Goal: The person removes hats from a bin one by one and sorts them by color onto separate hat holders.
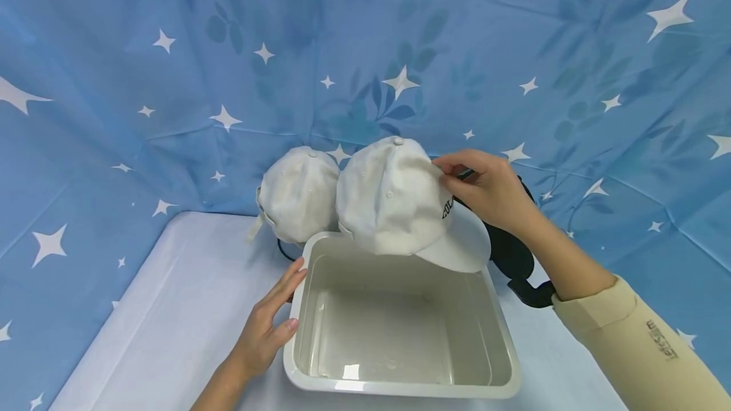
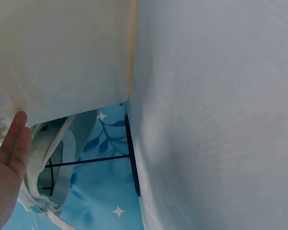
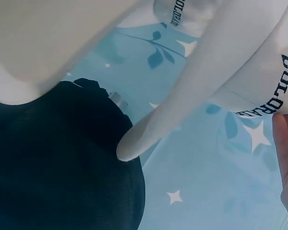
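Two white caps and one basin make up the scene. Right hand (image 1: 485, 190), at 1 o'clock from the basin (image 1: 502, 328), pinches the crown of the nearer white cap (image 1: 388, 205) between thumb and fingers, holding it over the basin's far rim with the brim (image 1: 465, 249) pointing to 4 o'clock. Left hand (image 1: 265, 328), at 9 o'clock, lies flat with straight fingers against the basin's outer left wall. Second white cap (image 1: 297, 195) rests at 11 o'clock, just beside the held one. Black cap (image 1: 514, 259) lies behind the right wrist, at 2 o'clock. Lettering on the held cap's front is legible in the right wrist view (image 3: 278, 91). Judgement: the cap seems bound for the basin; lowering goes best with the brim cleared past the far rim first, the crown kept level, and the left palm kept firm so the basin does not slide on the pale tabletop (image 1: 171, 284).
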